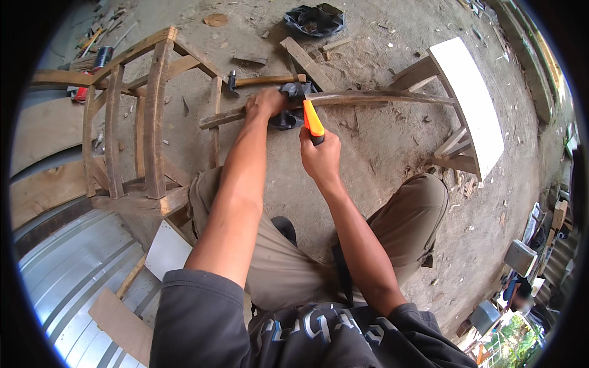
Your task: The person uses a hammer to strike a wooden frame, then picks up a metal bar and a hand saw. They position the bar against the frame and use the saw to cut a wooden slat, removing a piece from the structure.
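My right hand (320, 153) is wrapped round the orange and black handle of a tool (312, 118). Its dark, narrow far end meets a long wooden bar (374, 97); the tool's exact kind is hard to make out. Farther left, my left hand (267, 103) grips the same bar from above, fingers closed over it. The bar lies crosswise, from a small wooden frame on the left to a white-topped wooden piece (469, 104) on the right. A crumpled black plastic bag (287, 120) lies under the bar between my hands. Just beyond them rests a hammer (264, 80) with a wooden handle.
A slatted wooden chair frame (156, 116) stands at the left, above corrugated metal sheeting (86, 264). Beyond the bar are a loose plank (307, 64) and a black bag (314, 21) on the dirt floor. Wood scraps are scattered about. My knees flank the work.
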A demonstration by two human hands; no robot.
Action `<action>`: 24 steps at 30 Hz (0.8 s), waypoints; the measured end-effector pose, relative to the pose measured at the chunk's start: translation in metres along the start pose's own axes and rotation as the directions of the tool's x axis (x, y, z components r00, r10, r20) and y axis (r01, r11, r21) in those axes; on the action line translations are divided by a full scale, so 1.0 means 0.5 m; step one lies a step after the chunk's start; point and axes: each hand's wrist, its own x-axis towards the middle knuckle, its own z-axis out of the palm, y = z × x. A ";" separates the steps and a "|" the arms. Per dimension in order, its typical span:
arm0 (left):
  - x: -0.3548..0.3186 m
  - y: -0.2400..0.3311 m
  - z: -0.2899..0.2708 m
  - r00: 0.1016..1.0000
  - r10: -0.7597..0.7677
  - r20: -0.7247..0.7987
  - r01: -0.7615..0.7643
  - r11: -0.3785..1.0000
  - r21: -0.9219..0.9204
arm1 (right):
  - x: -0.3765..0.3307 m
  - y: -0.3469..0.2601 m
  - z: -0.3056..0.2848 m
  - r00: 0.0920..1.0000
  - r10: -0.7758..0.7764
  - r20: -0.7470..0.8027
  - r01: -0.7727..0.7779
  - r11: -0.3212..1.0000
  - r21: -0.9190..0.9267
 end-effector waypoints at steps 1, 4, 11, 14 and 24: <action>0.000 0.008 -0.001 1.000 -0.005 0.017 0.005 1.000 0.010 | -0.010 0.004 -0.010 1.000 0.006 -0.003 -0.006 1.000 0.018; 0.000 -0.012 0.012 0.999 -0.033 -0.008 0.033 0.999 -0.015 | -0.126 0.018 -0.068 0.991 0.104 0.087 -0.111 0.991 0.075; -0.006 -0.001 -0.002 0.997 -0.064 -0.040 0.061 0.996 -0.066 | -0.257 -0.062 -0.167 0.992 0.075 0.101 -0.073 0.997 -0.022; -0.012 -0.007 0.010 0.999 -0.048 -0.018 0.047 0.997 -0.069 | -0.074 -0.014 -0.048 0.997 0.056 0.049 -0.052 0.997 -0.062; -0.010 -0.005 0.006 0.999 -0.048 -0.009 0.048 0.997 -0.059 | -0.275 -0.025 -0.159 0.957 0.227 0.181 -0.244 0.967 0.077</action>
